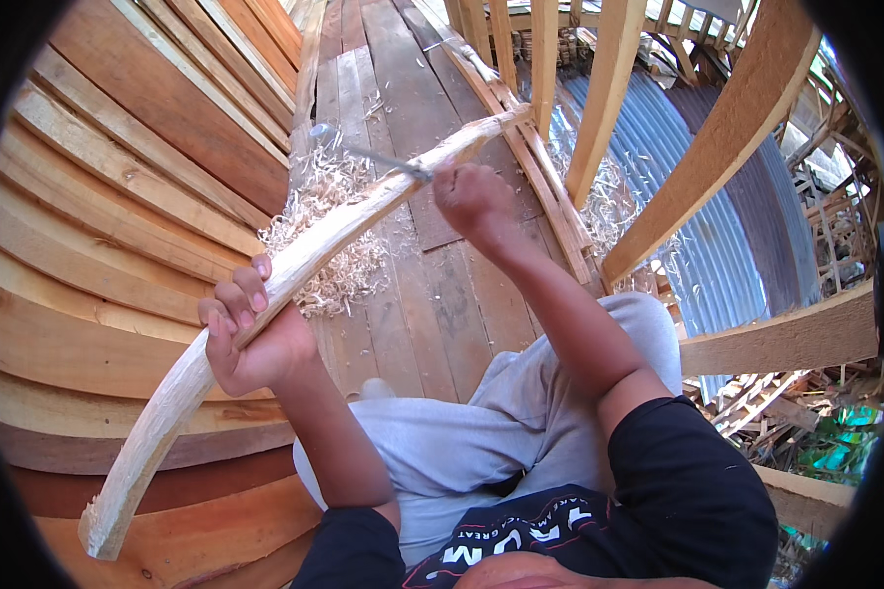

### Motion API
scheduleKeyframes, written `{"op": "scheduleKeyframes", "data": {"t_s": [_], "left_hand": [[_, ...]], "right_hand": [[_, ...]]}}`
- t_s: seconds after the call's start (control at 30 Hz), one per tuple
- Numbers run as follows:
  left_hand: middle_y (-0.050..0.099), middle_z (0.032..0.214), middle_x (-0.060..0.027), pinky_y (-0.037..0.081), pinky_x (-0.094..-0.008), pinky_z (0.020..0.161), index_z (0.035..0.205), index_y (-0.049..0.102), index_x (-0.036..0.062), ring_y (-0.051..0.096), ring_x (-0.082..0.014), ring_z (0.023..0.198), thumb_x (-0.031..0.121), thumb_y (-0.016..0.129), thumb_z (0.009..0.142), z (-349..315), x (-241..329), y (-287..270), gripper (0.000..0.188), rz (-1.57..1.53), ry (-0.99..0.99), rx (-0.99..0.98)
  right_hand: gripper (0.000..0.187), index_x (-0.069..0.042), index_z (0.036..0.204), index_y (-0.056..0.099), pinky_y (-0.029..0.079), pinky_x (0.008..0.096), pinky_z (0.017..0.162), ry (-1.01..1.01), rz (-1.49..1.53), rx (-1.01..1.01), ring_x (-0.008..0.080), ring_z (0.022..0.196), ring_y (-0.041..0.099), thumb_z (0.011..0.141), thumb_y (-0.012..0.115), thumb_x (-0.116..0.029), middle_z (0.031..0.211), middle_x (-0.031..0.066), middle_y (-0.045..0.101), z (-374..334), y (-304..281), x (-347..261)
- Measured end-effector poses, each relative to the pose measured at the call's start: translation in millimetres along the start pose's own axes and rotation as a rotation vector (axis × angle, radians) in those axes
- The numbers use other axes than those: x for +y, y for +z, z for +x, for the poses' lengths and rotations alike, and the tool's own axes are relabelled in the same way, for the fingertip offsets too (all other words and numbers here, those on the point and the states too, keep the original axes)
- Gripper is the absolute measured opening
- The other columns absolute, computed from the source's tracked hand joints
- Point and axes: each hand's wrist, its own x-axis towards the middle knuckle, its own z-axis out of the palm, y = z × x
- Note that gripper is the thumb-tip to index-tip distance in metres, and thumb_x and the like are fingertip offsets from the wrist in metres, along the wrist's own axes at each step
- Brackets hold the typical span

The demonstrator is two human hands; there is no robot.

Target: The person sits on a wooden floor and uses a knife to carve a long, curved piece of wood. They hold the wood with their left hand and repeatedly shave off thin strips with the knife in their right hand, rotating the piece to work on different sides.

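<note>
A long curved piece of pale, roughly shaved timber point(334, 231) slants from the lower left to the upper right. My left hand point(257, 344) grips it below its middle, palm up with the fingers curled round. Nearer its far end, my right hand point(473, 199) is a closed fist around the end of a thin grey metal tool point(383, 160). The tool's blurred shaft or blade crosses over the timber toward the left; its exact kind does not show. The timber's far tip meets a wooden rail point(521, 147) at the right.
Curled shavings point(339, 260) are heaped on the plank floor point(452, 294) beneath the timber. Curved wooden planking point(98, 265) rises on the left. Upright ribs point(604, 98) stand on the right, with blue corrugated sheets point(648, 147) beyond. A small grey rounded object point(321, 133) appears near the shavings.
</note>
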Motion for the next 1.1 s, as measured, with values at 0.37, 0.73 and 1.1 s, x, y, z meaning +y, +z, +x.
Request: {"op": "scheduleKeyframes", "data": {"t_s": [0.37,0.73,1.1], "left_hand": [[0.035,0.059,0.0042,0.033,-0.0364,0.083,0.064,0.04,0.0204,0.041,-0.0128,0.063,0.021,0.054,0.078,-9,6,1,0.02,0.086,0.024,-0.055],[0.034,0.06,0.0057,0.033,-0.0346,0.082,0.067,0.036,0.02,0.041,-0.0117,0.066,0.024,0.054,0.077,-4,4,-17,0.021,0.077,0.027,-0.365],[0.033,0.06,0.0032,0.031,-0.0367,0.081,0.066,0.032,0.0186,0.036,-0.0121,0.063,0.023,0.053,0.076,-3,2,-9,0.024,0.112,0.045,-0.264]], "right_hand": [[0.061,0.005,0.082,0.067,0.047,0.0533,0.084,-0.087,0.138,-0.19,0.0466,0.089,0.062,0.097,0.028,-0.039,0.086,0.0305,0.064,-10,-15,-21],[0.059,0.004,0.091,0.068,0.045,0.0524,0.089,-0.003,0.107,-0.238,0.0462,0.094,0.061,0.096,0.027,-0.038,0.093,0.0295,0.064,-6,-21,-8],[0.062,0.003,0.081,0.068,0.048,0.0531,0.084,0.024,0.119,-0.108,0.0475,0.086,0.063,0.096,0.027,-0.041,0.086,0.0286,0.065,10,-5,14]]}}
